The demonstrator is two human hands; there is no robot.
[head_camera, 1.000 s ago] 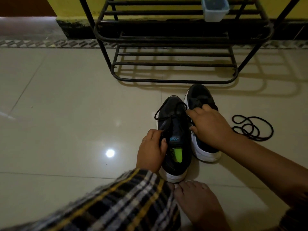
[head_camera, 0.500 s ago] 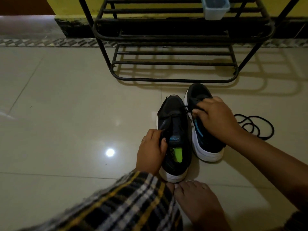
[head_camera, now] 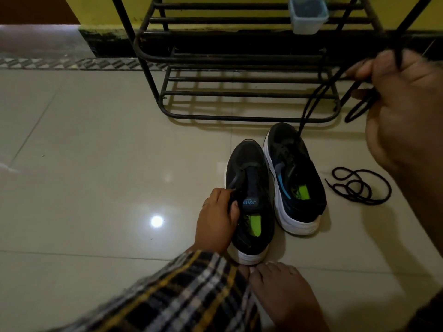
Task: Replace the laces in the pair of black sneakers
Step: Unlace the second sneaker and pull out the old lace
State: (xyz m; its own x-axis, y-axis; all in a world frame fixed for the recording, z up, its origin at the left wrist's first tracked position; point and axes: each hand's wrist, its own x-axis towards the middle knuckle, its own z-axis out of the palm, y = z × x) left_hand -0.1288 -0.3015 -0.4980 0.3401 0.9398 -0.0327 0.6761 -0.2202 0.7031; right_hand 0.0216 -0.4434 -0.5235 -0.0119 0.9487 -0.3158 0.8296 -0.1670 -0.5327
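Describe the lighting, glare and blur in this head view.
Head view: dim, warm indoor light; a round lamp glare on the glossy floor tiles; the shoe rack casts barred shadows; the raised right hand is large and motion-blurred near the lens; wide-angle bending at the edges.

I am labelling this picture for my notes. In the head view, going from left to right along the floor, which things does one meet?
Light reflection on the floor → left hand → left sneaker → right sneaker → loose black lace.
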